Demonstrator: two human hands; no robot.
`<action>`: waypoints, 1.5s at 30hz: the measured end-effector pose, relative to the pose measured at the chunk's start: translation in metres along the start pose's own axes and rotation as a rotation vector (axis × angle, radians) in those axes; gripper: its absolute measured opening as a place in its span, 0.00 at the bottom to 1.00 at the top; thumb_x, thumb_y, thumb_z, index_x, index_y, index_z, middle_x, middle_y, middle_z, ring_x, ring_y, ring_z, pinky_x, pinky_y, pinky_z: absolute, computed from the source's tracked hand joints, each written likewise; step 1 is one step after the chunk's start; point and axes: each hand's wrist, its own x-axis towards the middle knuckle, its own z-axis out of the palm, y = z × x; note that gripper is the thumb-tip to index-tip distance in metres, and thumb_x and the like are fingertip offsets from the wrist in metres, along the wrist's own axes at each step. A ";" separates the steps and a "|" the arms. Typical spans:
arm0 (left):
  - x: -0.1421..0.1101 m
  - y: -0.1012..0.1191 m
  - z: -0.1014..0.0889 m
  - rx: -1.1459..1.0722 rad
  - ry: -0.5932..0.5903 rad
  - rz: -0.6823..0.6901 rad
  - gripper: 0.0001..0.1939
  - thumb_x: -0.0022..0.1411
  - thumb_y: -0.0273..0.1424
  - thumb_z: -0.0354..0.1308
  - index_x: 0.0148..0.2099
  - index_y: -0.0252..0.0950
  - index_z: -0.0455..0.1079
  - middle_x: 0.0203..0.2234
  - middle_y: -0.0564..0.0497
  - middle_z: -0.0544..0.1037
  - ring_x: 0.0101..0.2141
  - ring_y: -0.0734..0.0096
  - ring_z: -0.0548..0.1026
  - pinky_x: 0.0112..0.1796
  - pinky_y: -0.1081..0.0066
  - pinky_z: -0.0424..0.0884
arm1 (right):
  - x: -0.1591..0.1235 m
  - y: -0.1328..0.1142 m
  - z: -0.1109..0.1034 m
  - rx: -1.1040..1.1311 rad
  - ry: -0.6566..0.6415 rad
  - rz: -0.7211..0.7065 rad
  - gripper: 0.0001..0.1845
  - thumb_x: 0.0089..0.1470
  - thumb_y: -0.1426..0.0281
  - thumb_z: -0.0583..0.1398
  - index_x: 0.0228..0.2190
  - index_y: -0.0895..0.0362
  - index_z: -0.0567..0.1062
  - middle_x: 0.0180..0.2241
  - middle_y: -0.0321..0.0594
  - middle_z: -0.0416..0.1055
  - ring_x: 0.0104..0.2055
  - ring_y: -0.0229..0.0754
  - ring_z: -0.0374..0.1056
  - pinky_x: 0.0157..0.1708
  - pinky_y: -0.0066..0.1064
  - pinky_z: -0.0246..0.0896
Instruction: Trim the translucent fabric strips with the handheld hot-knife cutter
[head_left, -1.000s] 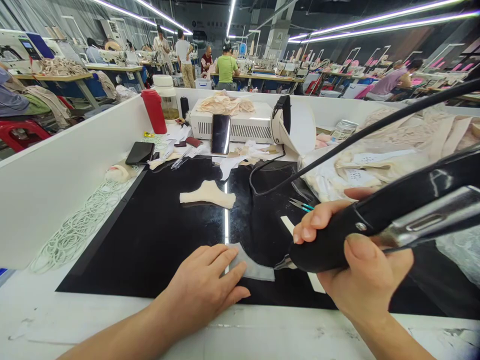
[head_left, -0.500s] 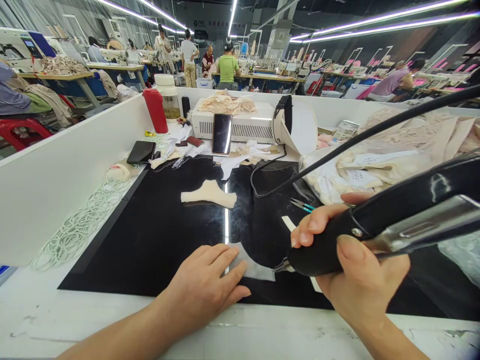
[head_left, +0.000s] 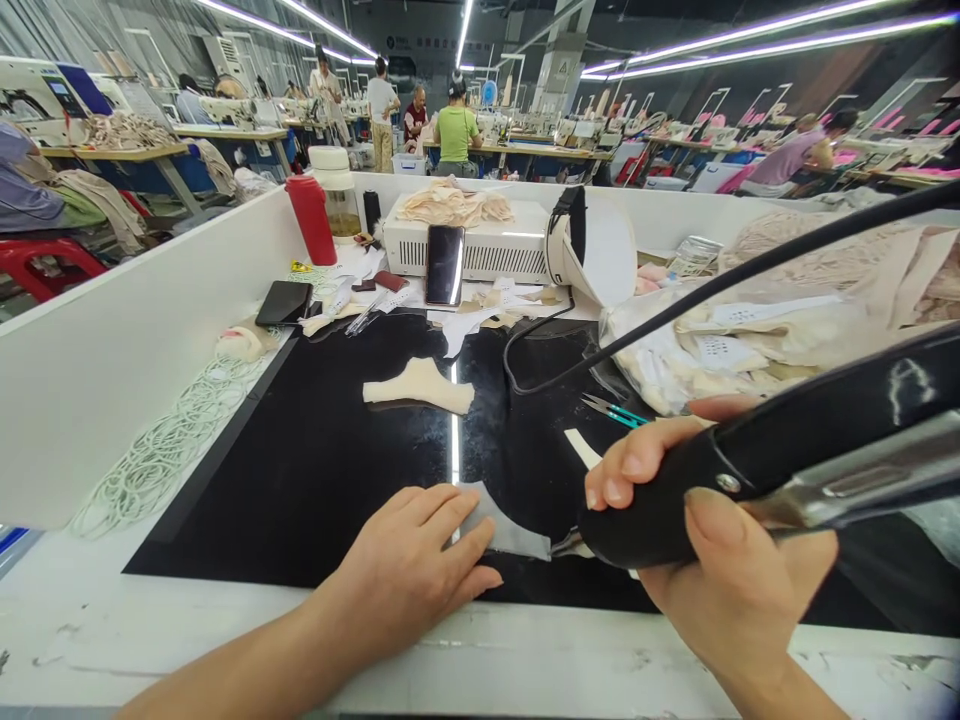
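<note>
My left hand (head_left: 416, 560) lies flat with spread fingers, pressing a grey curved fabric piece (head_left: 514, 533) onto the black mat (head_left: 300, 500). My right hand (head_left: 731, 560) is wrapped round a thick black corded hand tool (head_left: 675, 500) with a silver lever along its side. Its narrow metal tip meets the right end of the grey piece; whether the two touch, I cannot tell. Farther back on the mat rests a cream fabric piece (head_left: 418, 386). A pale strip (head_left: 582, 448) lies partly hidden behind my right hand, with teal-handled thread snips (head_left: 615, 410) beyond it.
A black cable (head_left: 675, 312) arches across the right side. Behind the mat stand a white vented box (head_left: 491, 262), a phone (head_left: 444, 265) and a red bottle (head_left: 310, 222). Pale green cord (head_left: 161, 455) is heaped at left, bagged fabric (head_left: 720, 350) at right. White walls border the table.
The tool and my right hand shift slightly, first left, then back right and a little lower. My left hand and the grey piece stay put.
</note>
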 end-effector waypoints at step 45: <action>-0.046 -0.012 -0.028 -0.490 0.081 -0.536 0.14 0.70 0.20 0.51 0.50 0.36 0.74 0.46 0.49 0.81 0.48 0.68 0.76 0.53 0.67 0.71 | -0.009 0.039 0.090 0.221 -0.195 0.077 0.18 0.59 0.66 0.68 0.49 0.48 0.71 0.33 0.32 0.72 0.30 0.40 0.70 0.31 0.37 0.71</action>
